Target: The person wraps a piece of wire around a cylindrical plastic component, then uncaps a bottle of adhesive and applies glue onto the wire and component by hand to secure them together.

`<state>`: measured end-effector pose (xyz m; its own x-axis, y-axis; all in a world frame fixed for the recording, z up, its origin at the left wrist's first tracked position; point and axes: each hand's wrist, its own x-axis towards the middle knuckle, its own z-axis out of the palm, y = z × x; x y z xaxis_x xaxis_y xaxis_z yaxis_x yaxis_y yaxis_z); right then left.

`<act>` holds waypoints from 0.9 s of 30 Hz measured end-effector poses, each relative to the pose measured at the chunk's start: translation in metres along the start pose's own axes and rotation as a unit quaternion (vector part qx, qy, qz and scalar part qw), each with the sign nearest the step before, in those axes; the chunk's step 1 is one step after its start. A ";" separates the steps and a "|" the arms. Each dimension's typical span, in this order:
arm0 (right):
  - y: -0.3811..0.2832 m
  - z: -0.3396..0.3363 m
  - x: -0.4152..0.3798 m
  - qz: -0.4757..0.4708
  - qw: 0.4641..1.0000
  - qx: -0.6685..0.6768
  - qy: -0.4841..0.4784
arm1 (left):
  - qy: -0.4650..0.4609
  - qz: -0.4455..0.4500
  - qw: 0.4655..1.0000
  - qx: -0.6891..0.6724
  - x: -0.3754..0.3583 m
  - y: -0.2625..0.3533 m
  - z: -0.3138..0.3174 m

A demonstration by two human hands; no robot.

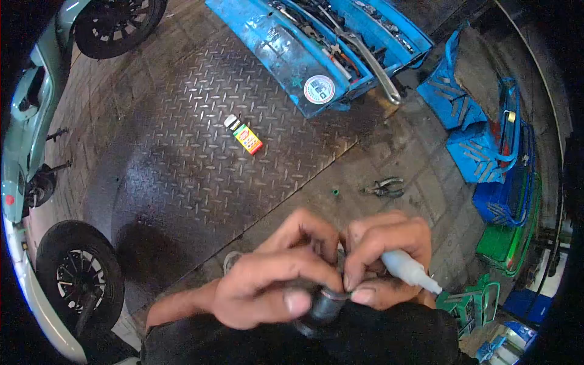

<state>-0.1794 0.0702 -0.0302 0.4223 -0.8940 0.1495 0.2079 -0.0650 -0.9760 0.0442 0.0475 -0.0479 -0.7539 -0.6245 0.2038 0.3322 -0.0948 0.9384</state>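
Close to my lap is a small black cylindrical part (325,307), its top edge turned up toward me. My left hand (261,283) curls round it, thumb on the near side and forefinger at the rim. The thumb and forefinger of my right hand (386,255) are pinched together at the same rim; whatever is between the tips is too small to make out. Tucked in the curled fingers of that hand is a white bottle with a tapered nozzle (410,271), pointing down to the right. Fingers hide part of the black part.
A blue toolbox (274,52) full of tools, with a long wrench (374,67) across it, stands ahead. On the ground lie a small yellow-red box (247,140) and pliers (386,187). Blue and green toolboxes (505,243) line the right; a scooter wheel (79,277) stands left.
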 end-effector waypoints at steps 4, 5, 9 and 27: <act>-0.002 -0.001 -0.002 -0.025 0.999 0.014 -0.017 | -0.031 0.017 0.999 -0.003 -0.001 0.011 0.003; -0.002 0.000 -0.002 -0.031 0.999 0.013 -0.012 | -0.034 0.020 0.999 -0.002 -0.001 0.013 0.002; 0.000 0.000 -0.004 -0.037 0.999 0.016 0.014 | -0.079 0.027 0.992 0.093 -0.001 0.008 -0.002; 0.040 -0.006 -0.014 0.032 0.976 0.043 0.213 | 0.178 -0.037 0.983 -0.014 -0.007 -0.010 0.003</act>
<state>-0.1827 0.0777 -0.0722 0.0356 -0.9993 -0.0084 0.2742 0.0179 -0.9615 0.0440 0.0550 -0.0580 -0.5322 -0.8463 0.0208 0.3036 -0.1679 0.9379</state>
